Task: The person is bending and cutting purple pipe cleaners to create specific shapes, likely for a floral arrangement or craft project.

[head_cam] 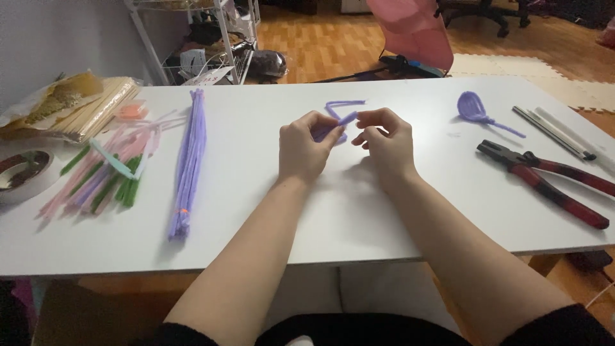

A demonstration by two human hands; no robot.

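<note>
A clear plastic packet (pixel 70 102) of pale wooden sticks is seen at the surface's far left corner, well left of the fingers. A white card label (pixel 208 77) is seen on the wire shelf beyond the surface, up and left of the fingers.

A lilac pipe cleaner (pixel 339 115) lies over the white table (pixel 359 211), near red-and-black pliers (pixel 544 179).

On the table lie 1 pair of pliers (pixel 544 181), 1 tape roll (pixel 25 173) and 1 looped purple pipe cleaner (pixel 477 110).
</note>
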